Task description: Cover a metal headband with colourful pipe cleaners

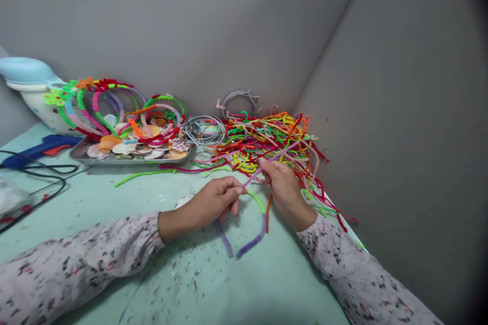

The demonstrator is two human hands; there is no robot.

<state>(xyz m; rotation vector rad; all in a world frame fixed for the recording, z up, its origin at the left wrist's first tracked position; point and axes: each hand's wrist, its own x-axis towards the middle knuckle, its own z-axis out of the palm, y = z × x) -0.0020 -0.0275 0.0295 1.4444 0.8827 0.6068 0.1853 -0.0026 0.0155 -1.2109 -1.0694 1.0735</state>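
Observation:
My left hand [213, 199] is closed in a pinch on a headband [263, 223] wrapped in pipe cleaner, green near the top and purple towards both ends. Its two ends point down towards me, and my fingers hide part of its arch. From the same fingertips a light purple pipe cleaner [251, 178] runs up and to the right. My right hand [284, 189] pinches this strand between thumb and finger, its far end sticking out beyond over the pile. Whether the strand is wound on the band under my left fingers is hidden.
A loose heap of coloured pipe cleaners [263, 134] lies behind my hands, beside bare metal bands [206, 131]. At the left, wrapped headbands [99, 111] stand on a metal tray [133, 161] of seashells [124, 149]. A blue glue gun [41, 150] and its black cable lie further left.

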